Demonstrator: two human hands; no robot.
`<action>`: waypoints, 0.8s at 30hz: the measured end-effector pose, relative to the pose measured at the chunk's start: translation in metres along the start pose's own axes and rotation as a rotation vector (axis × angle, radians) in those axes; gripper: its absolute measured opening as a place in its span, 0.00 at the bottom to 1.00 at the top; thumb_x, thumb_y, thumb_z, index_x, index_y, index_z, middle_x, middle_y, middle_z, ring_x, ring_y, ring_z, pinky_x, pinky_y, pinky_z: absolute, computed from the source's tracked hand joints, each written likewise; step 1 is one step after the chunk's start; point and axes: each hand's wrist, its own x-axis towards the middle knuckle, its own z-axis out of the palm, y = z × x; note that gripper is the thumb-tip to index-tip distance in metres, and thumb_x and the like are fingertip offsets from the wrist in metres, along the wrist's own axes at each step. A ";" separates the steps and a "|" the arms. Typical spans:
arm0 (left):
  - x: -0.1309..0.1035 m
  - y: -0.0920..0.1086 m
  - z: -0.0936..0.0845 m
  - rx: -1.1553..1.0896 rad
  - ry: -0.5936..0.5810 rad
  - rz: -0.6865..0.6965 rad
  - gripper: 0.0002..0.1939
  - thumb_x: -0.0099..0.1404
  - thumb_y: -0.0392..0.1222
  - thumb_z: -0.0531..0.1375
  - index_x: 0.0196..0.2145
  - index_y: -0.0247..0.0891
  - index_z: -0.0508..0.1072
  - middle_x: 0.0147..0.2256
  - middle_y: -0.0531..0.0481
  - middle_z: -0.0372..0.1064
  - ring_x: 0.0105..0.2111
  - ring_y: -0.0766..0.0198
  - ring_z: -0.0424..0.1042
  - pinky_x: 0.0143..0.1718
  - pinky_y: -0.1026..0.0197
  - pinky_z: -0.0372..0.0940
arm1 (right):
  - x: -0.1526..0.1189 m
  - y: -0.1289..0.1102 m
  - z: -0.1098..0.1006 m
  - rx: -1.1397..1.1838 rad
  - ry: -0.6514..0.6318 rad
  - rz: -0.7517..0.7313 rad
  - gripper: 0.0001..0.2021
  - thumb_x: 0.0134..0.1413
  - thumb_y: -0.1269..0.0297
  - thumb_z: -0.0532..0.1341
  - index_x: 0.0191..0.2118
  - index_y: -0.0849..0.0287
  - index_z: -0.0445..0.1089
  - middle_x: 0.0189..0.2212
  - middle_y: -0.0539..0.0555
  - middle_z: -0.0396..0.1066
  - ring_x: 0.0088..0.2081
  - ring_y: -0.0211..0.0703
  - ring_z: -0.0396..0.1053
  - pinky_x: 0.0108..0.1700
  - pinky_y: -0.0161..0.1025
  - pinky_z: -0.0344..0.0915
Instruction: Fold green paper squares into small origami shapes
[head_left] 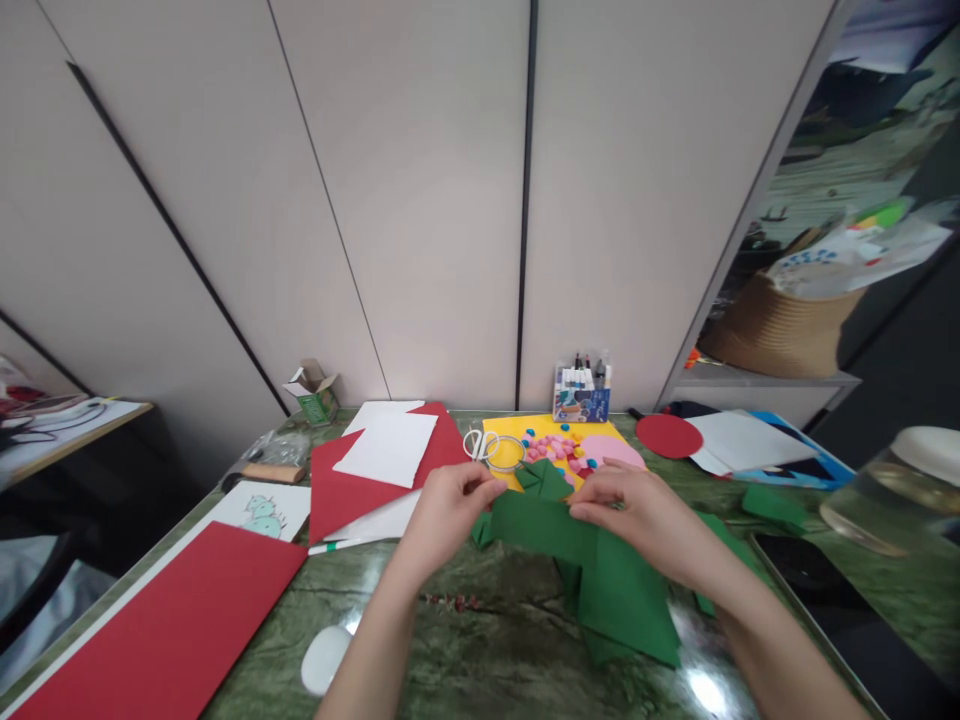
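A strip of dark green paper (536, 525) is stretched between my two hands above the table. My left hand (454, 505) pinches its upper left corner between thumb and fingers. My right hand (641, 510) pinches the top edge farther right, its fingers closed on the paper. Below my right hand a larger green sheet (628, 608) hangs or lies; I cannot tell whether it joins the strip. Just beyond the strip sits a folded green paper piece (544, 480). More green paper (739, 555) lies under and beside my right forearm.
White scissors (480, 445) and small pink, blue and yellow pieces (555, 450) lie on yellow paper (499, 428). Red sheets (172, 625) cover the left side. A marker box (581, 390) stands behind. A phone (847, 620) and a lidded jar (892, 495) are at right.
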 end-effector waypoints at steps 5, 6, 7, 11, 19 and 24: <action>-0.004 0.005 0.006 0.045 0.066 0.062 0.16 0.60 0.50 0.52 0.40 0.40 0.72 0.40 0.46 0.71 0.39 0.58 0.67 0.41 0.58 0.59 | 0.000 -0.001 0.005 -0.036 -0.024 -0.005 0.08 0.52 0.62 0.58 0.25 0.54 0.71 0.24 0.48 0.72 0.29 0.42 0.67 0.52 0.51 0.51; -0.005 0.006 0.009 0.045 0.045 0.069 0.18 0.57 0.51 0.56 0.42 0.41 0.71 0.42 0.46 0.71 0.41 0.57 0.67 0.42 0.58 0.59 | 0.000 -0.002 0.007 -0.042 -0.033 -0.008 0.08 0.51 0.62 0.58 0.25 0.54 0.71 0.25 0.48 0.72 0.30 0.42 0.67 0.52 0.51 0.51; -0.007 0.007 0.013 0.054 0.019 0.080 0.19 0.54 0.51 0.59 0.42 0.42 0.71 0.42 0.47 0.71 0.41 0.57 0.67 0.42 0.58 0.59 | 0.000 -0.003 0.008 -0.047 -0.045 -0.012 0.07 0.51 0.63 0.58 0.25 0.54 0.72 0.25 0.48 0.72 0.30 0.43 0.67 0.52 0.51 0.51; -0.008 0.007 0.026 0.095 -0.145 0.123 0.09 0.56 0.45 0.58 0.31 0.41 0.75 0.30 0.50 0.74 0.30 0.61 0.69 0.33 0.61 0.60 | -0.001 -0.007 0.012 -0.056 -0.064 -0.034 0.07 0.52 0.62 0.58 0.27 0.53 0.72 0.26 0.49 0.72 0.33 0.44 0.67 0.51 0.51 0.52; -0.004 0.008 0.028 0.032 -0.122 0.136 0.09 0.58 0.42 0.55 0.25 0.38 0.72 0.24 0.53 0.71 0.26 0.65 0.66 0.28 0.64 0.56 | -0.002 -0.006 0.003 -0.057 0.009 -0.068 0.06 0.53 0.64 0.57 0.29 0.52 0.72 0.27 0.50 0.72 0.34 0.44 0.66 0.48 0.49 0.56; -0.002 0.008 0.029 -0.071 -0.052 0.115 0.09 0.59 0.42 0.54 0.26 0.38 0.71 0.25 0.53 0.69 0.27 0.65 0.65 0.30 0.64 0.57 | 0.001 0.000 0.005 0.054 0.107 -0.013 0.08 0.53 0.60 0.57 0.37 0.52 0.71 0.34 0.51 0.73 0.40 0.47 0.68 0.51 0.51 0.56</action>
